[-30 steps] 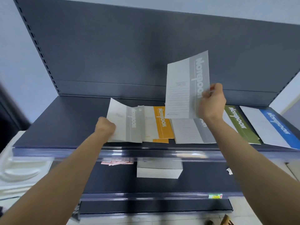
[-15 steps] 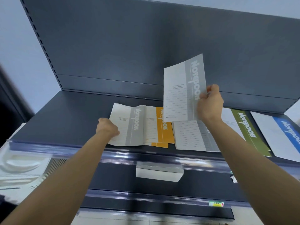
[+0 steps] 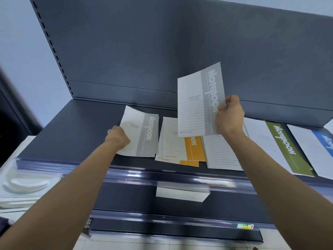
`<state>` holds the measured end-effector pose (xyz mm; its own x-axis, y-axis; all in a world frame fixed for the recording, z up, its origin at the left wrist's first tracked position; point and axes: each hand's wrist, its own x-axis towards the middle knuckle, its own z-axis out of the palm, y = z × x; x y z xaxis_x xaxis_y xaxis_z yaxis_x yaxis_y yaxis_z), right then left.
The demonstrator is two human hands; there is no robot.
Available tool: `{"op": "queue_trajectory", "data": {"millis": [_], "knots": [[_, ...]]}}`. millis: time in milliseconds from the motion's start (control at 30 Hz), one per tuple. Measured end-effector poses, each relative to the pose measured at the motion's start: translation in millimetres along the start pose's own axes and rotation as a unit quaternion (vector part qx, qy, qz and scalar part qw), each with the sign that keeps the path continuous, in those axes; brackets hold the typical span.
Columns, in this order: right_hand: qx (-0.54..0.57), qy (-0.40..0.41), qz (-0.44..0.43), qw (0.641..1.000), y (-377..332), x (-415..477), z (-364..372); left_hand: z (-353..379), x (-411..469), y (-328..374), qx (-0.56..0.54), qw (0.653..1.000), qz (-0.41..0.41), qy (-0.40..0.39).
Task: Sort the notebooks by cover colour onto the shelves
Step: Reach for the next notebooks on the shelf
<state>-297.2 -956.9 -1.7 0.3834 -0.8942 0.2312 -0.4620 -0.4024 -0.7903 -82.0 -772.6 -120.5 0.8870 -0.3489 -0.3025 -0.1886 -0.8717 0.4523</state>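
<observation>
Two grey-banded notebooks are in hand at the centre of the frame. The right hand (image 3: 229, 116) pinches the raised grey notebook (image 3: 196, 105) by its right edge, thumb on the cover, and holds it upright above the top shelf (image 3: 72, 134), much as it did a second ago. The left hand (image 3: 118, 137), left of centre, has its fingers curled on the left edge of the lower grey notebook (image 3: 139, 134). A second ago this one was bent and overlapped the orange stack (image 3: 193, 150). Now it lies almost flat on the shelf, with only its far corner lifted, and sits just beside the orange stack with a narrow gap between them.

Below the raised notebook lies a grey pile (image 3: 221, 154), partly hidden by the right wrist. To the right of it are a green notebook (image 3: 284, 150) and, at the right edge of the frame, a blue notebook (image 3: 322, 143), both flat on the same shelf. A white box (image 3: 182, 193) sits on the shelf below, at lower centre. The whole shelf unit appears lower in the frame than before.
</observation>
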Motion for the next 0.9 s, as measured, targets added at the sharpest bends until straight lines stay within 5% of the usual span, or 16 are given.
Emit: {"op": "queue_trajectory", "data": {"millis": [367, 700, 900], "knots": [[-0.011, -0.006, 0.011, 1.0, -9.2, -20.9, 26.8, -6.4, -8.0, -9.4, 0.05, 0.997, 0.057, -0.03], [-0.007, -0.074, 0.0, 0.997, -34.6, -42.7, 69.0, -48.5, -36.3, -15.3, -0.004, 0.984, 0.14, 0.111], [-0.003, -0.142, 0.098, 0.985, -36.3, -58.2, 127.3, -76.6, -53.5, -31.4, -0.04, 0.969, 0.197, 0.14]]}}
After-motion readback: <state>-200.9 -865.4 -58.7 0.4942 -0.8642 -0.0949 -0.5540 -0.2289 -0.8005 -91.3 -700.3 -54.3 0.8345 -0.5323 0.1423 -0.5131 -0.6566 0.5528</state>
